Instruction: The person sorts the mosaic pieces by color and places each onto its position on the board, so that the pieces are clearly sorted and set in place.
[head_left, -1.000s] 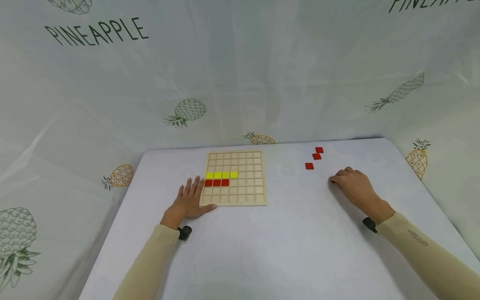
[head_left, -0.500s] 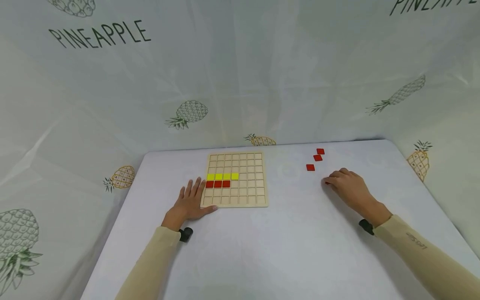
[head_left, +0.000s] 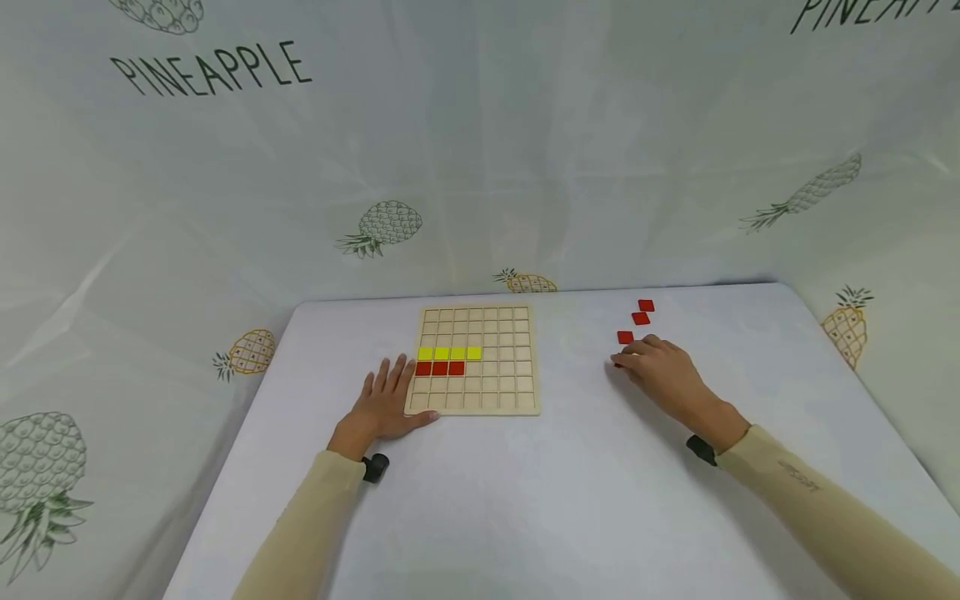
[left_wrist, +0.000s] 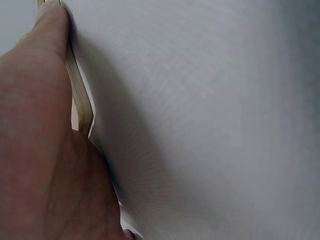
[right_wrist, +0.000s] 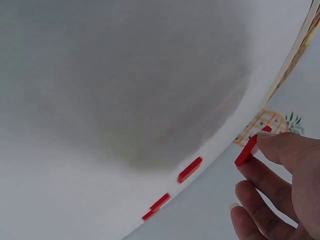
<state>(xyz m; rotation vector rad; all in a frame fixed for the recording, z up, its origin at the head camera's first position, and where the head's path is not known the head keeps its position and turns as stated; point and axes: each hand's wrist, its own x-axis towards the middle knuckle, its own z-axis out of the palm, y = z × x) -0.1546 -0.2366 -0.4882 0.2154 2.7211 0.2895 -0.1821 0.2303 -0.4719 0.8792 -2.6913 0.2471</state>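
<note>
A beige wooden grid board [head_left: 506, 365] holds four yellow square tiles [head_left: 442, 353], three red square tiles [head_left: 440, 368]. The right hand [head_left: 667, 379] pinches another red tile [right_wrist: 245, 152], slanted; the spread left hand [head_left: 384, 408] touches the board.

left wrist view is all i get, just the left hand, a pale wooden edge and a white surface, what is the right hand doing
Observer: The right hand is pinching a thin flat red tile between thumb and finger.
Operator: any more like it lying loose
Observer: Yes, three loose red square tiles lie on the flat white table.
Operator: and has anything been placed so far
Observer: The square pale wooden grid board holds four yellow square tiles in one row, with three set red square tiles in the next row, nearer the person.
</note>
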